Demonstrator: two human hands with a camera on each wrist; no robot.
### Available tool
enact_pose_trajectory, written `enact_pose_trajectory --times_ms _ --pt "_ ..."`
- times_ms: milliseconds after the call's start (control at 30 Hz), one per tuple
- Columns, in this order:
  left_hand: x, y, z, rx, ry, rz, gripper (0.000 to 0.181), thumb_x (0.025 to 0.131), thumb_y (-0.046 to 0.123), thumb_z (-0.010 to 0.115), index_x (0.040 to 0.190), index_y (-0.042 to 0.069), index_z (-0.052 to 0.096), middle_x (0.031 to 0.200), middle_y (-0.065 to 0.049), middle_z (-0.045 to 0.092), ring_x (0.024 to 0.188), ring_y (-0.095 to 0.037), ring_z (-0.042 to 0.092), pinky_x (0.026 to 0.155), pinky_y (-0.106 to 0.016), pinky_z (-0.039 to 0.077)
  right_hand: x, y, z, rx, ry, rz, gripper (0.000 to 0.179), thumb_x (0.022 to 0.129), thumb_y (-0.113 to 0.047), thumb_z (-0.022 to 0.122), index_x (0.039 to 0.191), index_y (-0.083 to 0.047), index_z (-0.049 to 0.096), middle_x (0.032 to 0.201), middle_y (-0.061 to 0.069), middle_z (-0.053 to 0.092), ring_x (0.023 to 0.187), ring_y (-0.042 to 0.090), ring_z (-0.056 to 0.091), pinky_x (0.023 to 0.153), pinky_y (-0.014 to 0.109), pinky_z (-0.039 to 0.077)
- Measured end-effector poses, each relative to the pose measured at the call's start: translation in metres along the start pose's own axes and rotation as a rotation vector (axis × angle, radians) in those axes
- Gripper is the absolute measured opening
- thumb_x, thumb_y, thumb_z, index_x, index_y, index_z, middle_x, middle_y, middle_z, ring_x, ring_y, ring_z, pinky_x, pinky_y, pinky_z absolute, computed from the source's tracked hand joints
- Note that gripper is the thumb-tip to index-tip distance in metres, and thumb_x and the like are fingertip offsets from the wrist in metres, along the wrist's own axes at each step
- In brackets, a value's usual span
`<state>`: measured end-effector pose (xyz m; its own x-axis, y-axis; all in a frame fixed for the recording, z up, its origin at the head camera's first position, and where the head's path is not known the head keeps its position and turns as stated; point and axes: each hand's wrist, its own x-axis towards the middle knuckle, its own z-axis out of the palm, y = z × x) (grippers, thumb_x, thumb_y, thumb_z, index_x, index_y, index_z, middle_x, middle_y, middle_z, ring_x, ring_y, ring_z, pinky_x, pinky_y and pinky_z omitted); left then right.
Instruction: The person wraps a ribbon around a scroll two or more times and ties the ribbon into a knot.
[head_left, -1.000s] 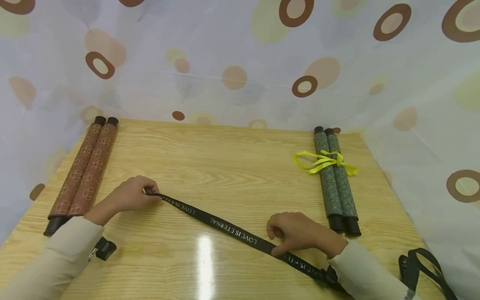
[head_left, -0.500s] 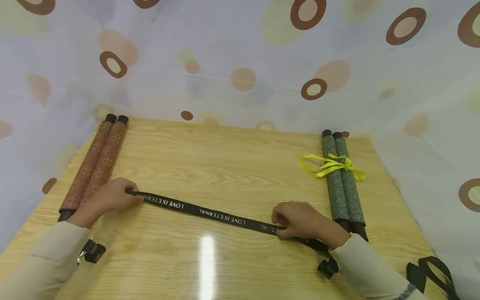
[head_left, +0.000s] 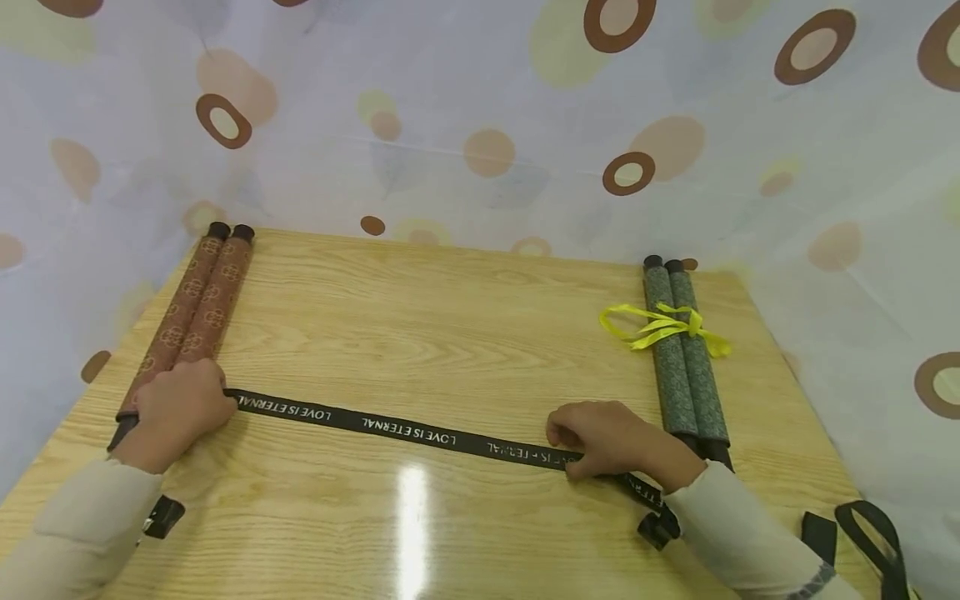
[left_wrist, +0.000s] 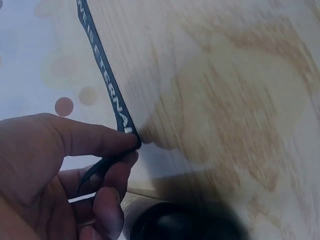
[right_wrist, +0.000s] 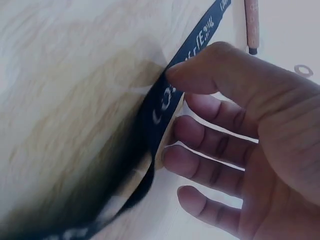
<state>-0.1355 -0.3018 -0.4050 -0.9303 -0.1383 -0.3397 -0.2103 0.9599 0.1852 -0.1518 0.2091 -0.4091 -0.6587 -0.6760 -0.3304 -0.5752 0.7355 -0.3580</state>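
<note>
A black ribbon [head_left: 390, 427] printed "LOVE IS ETERNAL" in white stretches between both hands over the wooden table. My left hand [head_left: 182, 410] pinches its left end between thumb and fingers, with a short tail hanging past the fingertips in the left wrist view. That hand overlaps the lower part of the two brown patterned scroll rolls [head_left: 202, 304]. My right hand [head_left: 607, 439] pinches the ribbon [right_wrist: 167, 95] between thumb and index finger, its other fingers spread and slightly bent. Beyond it the ribbon runs on down under the right wrist.
Two grey-green scroll rolls [head_left: 678, 367], tied with a yellow ribbon [head_left: 663, 326], lie at the right of the table [head_left: 450, 333]. More black ribbon [head_left: 873, 533] loops at the lower right edge. A patterned cloth [head_left: 420, 100] hangs behind and along the sides.
My left hand has moved left toward the brown rolls, drawing the ribbon out longer and straighter. My right hand has shifted slightly right, still pinching the ribbon.
</note>
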Motion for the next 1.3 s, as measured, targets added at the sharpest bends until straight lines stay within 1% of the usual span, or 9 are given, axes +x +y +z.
enact_pose_trajectory --times_ms 100,167,433,700,867,933,1033,1167,1300 --pt "-0.003 0.001 0.000 0.025 0.013 -0.006 0.019 0.085 0.015 0.058 0.069 0.005 0.057 0.071 -0.020 0.057 0.062 -0.037 0.055 0.055 -0.057 0.043 -0.004 0.001 -0.001 0.023 -0.014 0.003 0.029 0.076 -0.026 0.083 0.092 -0.024 0.059 0.078 -0.011 0.053 0.067 0.001 0.042 0.061 0.022 0.037" --pt "-0.005 0.001 0.001 0.039 0.018 -0.006 0.021 0.085 0.013 0.057 0.066 0.006 0.051 0.067 -0.018 0.054 0.059 -0.034 0.053 0.054 -0.057 0.044 -0.005 0.001 -0.001 0.012 -0.012 -0.006 0.029 0.074 -0.025 0.083 0.091 -0.024 0.058 0.077 -0.011 0.052 0.066 0.000 0.041 0.059 0.022 0.036" --pt "-0.018 -0.003 0.003 0.050 0.065 -0.007 0.023 0.086 0.008 0.053 0.063 0.005 0.050 0.061 -0.016 0.053 0.055 -0.031 0.052 0.048 -0.047 0.042 0.002 0.015 -0.008 -0.132 0.054 0.055 0.025 0.073 -0.010 0.075 0.084 -0.022 0.056 0.071 -0.010 0.046 0.061 0.004 0.036 0.057 0.024 0.030" --pt "-0.020 -0.006 0.004 0.042 0.073 -0.001 0.023 0.086 0.008 0.053 0.063 0.005 0.054 0.063 -0.017 0.056 0.057 -0.033 0.054 0.048 -0.047 0.042 0.011 0.041 -0.015 -0.188 0.124 0.162 0.014 0.085 -0.013 0.071 0.097 -0.017 0.066 0.082 -0.005 0.063 0.067 0.007 0.052 0.057 0.029 0.043" --pt "-0.019 -0.010 -0.006 0.039 0.053 -0.017 0.040 0.087 0.037 0.072 0.074 0.002 0.058 0.064 -0.016 0.056 0.056 -0.028 0.053 0.049 -0.043 0.042 0.010 0.047 -0.016 -0.188 0.146 0.170 0.017 0.091 -0.023 0.072 0.106 -0.015 0.068 0.092 0.000 0.068 0.078 0.012 0.063 0.064 0.034 0.052" --pt "-0.015 -0.009 -0.013 0.032 0.062 -0.013 0.057 0.079 0.054 0.078 0.076 0.002 0.055 0.064 -0.013 0.054 0.055 -0.025 0.051 0.049 -0.041 0.040 0.005 0.048 -0.018 -0.165 0.155 0.170 0.021 0.090 -0.026 0.073 0.107 -0.015 0.068 0.094 0.000 0.068 0.079 0.012 0.064 0.065 0.034 0.053" --pt "-0.004 -0.006 -0.023 0.020 0.141 0.011 0.071 0.075 0.065 0.076 0.083 0.000 0.050 0.062 -0.012 0.050 0.053 -0.026 0.050 0.048 -0.040 0.038 -0.003 0.049 -0.022 -0.121 0.173 0.186 0.024 0.090 -0.029 0.073 0.108 -0.014 0.068 0.094 0.000 0.068 0.076 0.010 0.062 0.061 0.032 0.051" --pt "0.018 -0.006 -0.038 0.037 0.264 0.017 0.076 0.083 0.068 0.067 0.086 -0.006 0.048 0.067 -0.024 0.053 0.055 -0.039 0.055 0.046 -0.049 0.043 -0.009 0.051 -0.025 -0.095 0.177 0.196 0.025 0.092 -0.029 0.072 0.111 -0.013 0.067 0.096 0.001 0.068 0.074 0.008 0.061 0.059 0.030 0.048" --pt "0.041 -0.021 -0.048 0.051 0.250 -0.022 0.078 0.088 0.069 0.059 0.077 -0.008 0.051 0.073 -0.031 0.052 0.064 -0.047 0.056 0.051 -0.050 0.045 -0.010 0.049 -0.027 -0.067 0.175 0.176 0.025 0.093 -0.029 0.070 0.113 -0.013 0.067 0.098 0.002 0.069 0.073 0.006 0.060 0.058 0.029 0.048"
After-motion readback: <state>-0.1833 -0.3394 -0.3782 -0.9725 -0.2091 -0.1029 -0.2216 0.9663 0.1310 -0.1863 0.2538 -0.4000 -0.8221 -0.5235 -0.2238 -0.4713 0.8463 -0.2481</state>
